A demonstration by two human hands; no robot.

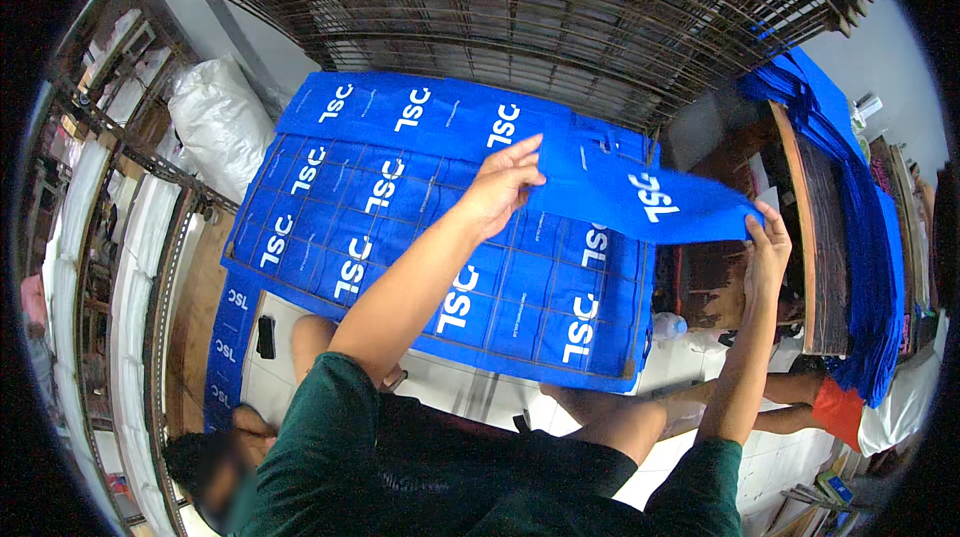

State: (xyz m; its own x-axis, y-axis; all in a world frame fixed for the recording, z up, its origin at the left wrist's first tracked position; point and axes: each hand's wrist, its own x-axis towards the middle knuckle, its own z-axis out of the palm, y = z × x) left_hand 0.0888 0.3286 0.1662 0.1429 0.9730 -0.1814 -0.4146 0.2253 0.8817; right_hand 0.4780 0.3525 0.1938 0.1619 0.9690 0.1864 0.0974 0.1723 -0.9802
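A blue fabric piece (600, 182) with white lettering is stretched in the air above the wire rack, its right part slightly blurred. My right hand (768, 245) pinches its right-hand corner between thumb and fingers. At the other end, my left hand (500, 189) has thumb and fingers closed at the fabric's left edge. Beneath both hands, similar blue printed fabric pieces (390, 222) lie in rows on and under the thin bars of a wire rack tray (540, 362).
More wire trays (520, 2) tilt up behind. Blue fabric (870, 207) hangs in a thick stack over a wooden board at right. A white sack (220, 122) stands left, beside loaded shelves (120, 237). A dark phone (266, 337) lies below. Another person (200, 472) is at lower left.
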